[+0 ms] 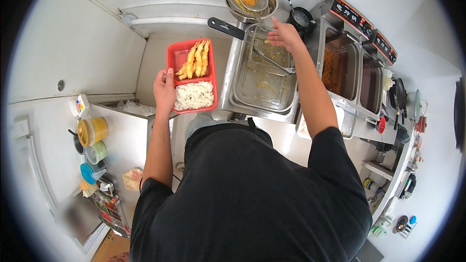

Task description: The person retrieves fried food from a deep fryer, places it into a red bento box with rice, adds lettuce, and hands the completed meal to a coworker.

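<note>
holding the red tray [180, 58] level matters here: the left hand [164, 92] grips its near-left edge, fingers curled under, fried shrimp [195, 58] above the rice [194, 95]. the right hand [284, 35], fingers loosely spread and holding nothing, reaches into the wire basket [264, 75]; a gentle pinch would spare the crust.

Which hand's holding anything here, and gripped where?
Left hand holds the red two-compartment meal tray by its left edge. Right hand reaches over the wire drain basket; whether it grips anything cannot be told.
</note>
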A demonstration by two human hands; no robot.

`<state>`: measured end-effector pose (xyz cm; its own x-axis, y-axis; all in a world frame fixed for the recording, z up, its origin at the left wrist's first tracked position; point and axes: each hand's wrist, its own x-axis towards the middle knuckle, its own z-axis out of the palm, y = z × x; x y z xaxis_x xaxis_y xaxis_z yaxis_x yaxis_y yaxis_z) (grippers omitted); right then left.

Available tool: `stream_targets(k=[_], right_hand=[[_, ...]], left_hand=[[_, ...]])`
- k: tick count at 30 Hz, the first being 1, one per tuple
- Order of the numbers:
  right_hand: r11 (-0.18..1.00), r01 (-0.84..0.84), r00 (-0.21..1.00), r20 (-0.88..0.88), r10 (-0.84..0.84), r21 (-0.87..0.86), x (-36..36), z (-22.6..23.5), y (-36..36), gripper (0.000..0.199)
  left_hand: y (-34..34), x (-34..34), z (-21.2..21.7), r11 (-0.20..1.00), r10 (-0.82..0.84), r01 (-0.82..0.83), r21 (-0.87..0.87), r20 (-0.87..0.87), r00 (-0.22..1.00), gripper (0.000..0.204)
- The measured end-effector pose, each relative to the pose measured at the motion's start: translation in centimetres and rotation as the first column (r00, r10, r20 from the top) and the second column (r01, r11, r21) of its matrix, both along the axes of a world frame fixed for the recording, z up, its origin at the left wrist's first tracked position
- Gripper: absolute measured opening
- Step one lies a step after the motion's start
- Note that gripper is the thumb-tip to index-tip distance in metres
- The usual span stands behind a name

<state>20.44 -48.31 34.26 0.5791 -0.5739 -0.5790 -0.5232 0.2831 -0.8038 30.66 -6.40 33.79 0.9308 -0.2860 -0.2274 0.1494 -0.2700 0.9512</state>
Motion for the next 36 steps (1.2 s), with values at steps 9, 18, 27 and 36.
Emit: stream_targets(k=[9, 18, 27, 36], right_hand=[[0.911, 0.164, 0.977, 0.068, -0.204, 0.378, 6.3, -2.9, -1.1, 0.012], [0.988, 0.149, 0.981, 0.127, -0.144, -0.030, 0.5, 7.1, 2.7, 0.017], [0.952, 0.128, 0.986, 0.142, -0.091, -0.279, 0.4, 14.5, 4.4, 0.018], [0.479, -0.127, 0.980, -0.185, -0.077, -0.869, 3.5, 11.2, 4.0, 0.020]], left_hand=[[-4.3, 13.5, 1.6, 0.995, -0.055, 0.030, 0.095, 0.280, 0.958, 0.032], [-19.5, 23.7, 1.5, 0.970, -0.219, 0.157, 0.183, 0.403, 0.889, 0.033], [-26.8, 26.6, 2.9, 0.947, -0.318, 0.264, 0.184, 0.420, 0.850, 0.035], [-33.9, 21.0, 0.6, 0.923, -0.378, 0.307, 0.231, 0.407, 0.832, 0.032]])
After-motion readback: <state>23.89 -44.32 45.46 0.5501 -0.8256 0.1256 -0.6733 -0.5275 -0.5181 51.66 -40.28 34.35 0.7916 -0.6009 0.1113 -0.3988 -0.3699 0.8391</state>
